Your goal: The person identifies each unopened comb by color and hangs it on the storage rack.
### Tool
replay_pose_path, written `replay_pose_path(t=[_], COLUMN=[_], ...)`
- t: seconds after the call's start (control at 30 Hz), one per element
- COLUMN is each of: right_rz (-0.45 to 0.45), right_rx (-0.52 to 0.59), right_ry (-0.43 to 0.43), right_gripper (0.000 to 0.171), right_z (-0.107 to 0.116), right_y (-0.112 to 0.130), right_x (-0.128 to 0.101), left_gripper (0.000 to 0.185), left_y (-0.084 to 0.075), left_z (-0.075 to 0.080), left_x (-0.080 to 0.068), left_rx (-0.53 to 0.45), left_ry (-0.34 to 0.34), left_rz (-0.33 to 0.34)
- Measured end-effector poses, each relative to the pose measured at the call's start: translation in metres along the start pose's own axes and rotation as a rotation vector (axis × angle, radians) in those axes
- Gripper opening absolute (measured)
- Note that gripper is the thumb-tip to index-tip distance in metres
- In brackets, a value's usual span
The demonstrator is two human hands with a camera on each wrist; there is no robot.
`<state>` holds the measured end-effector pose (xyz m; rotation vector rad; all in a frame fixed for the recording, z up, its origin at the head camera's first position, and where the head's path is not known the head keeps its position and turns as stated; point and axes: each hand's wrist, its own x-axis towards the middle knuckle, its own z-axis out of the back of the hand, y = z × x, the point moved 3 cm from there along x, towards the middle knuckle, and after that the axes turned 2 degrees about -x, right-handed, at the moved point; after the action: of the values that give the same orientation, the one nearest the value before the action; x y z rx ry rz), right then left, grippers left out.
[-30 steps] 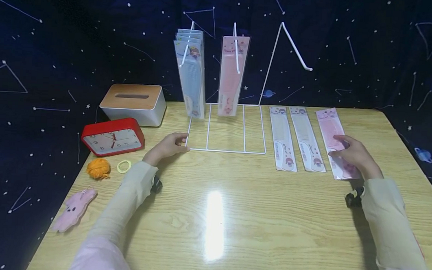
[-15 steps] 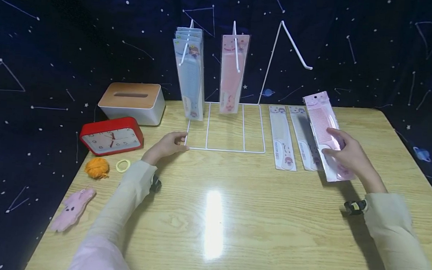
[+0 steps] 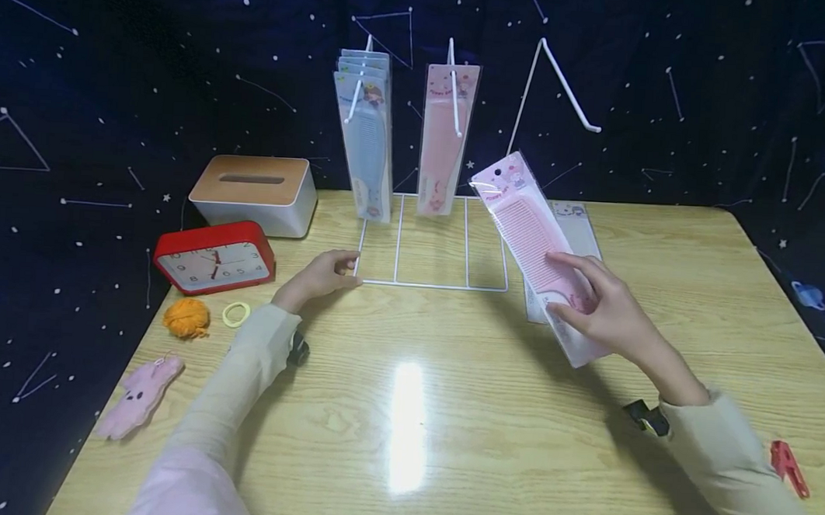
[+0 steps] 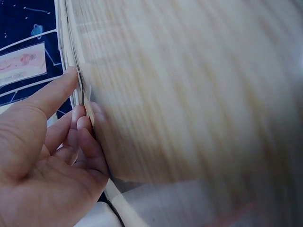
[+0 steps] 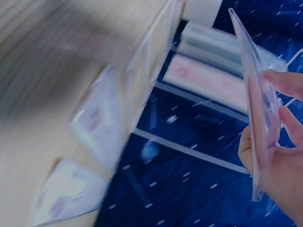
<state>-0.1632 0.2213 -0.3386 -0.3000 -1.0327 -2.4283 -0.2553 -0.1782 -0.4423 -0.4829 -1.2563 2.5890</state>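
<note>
Light wooden table (image 3: 445,446): white wire display rack (image 3: 433,243) at rear centre, bearing blue packaged combs (image 3: 366,131) on its left hook and a pink packaged comb (image 3: 443,138) on its middle hook. Left of the rack: wood-lidded white tissue box (image 3: 256,193); before it, red rectangular alarm clock (image 3: 214,256); nearer, orange yarn ball (image 3: 187,318) beside yellow hair tie (image 3: 237,314).

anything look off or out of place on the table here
Little stands out. The third hook of the wire rack hangs bare, while the other two carry packaged combs. A red clip lies alone near the table's right edge, away from everything else.
</note>
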Motion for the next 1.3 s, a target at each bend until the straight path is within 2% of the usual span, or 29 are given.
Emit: replay_pose_path(t=[0.17,0.33,0.53,0.8,0.97,1.17,1.3], right_rz=[0.128,0.156,0.153,0.138,0.075,-0.094,-0.132], right_rx=[0.099,0.112,0.092,0.089,0.120,0.292,0.360], right_ry=[-0.058,-0.052,-0.048,-0.055,-0.012,0.095,0.142], right_gripper=[0.068,0.067,0.064,0.065,0.065,0.065,0.063], right_z=[-0.001,-0.003,-0.008,-0.012,-0.020,-0.038,-0.052], right_y=[0.035,0.057,0.062,0.056,0.049,0.034,0.024], right_x=[0.006,0.017,0.026,0.024,0.034,0.064,0.086], left_gripper=[0.059,0.059,0.060,0.060,0.060,0.060,0.060], left_y=[0.001,0.002,0.002,0.003,0.003,0.002,0.001], left_z=[0.002,0.002,-0.001,-0.003,-0.001,0.000,0.000], left_x=[0.000,0.000,0.000,0.001,0.002,0.001,0.001], left_rx=[0.002,-0.001,-0.022,0.010,0.002,0.006,0.011], left_ry=[-0.009,-0.009,0.003,0.005,0.000,0.002,0.004], left_rz=[0.001,0.006,-0.004,0.000,0.002,0.006,0.014])
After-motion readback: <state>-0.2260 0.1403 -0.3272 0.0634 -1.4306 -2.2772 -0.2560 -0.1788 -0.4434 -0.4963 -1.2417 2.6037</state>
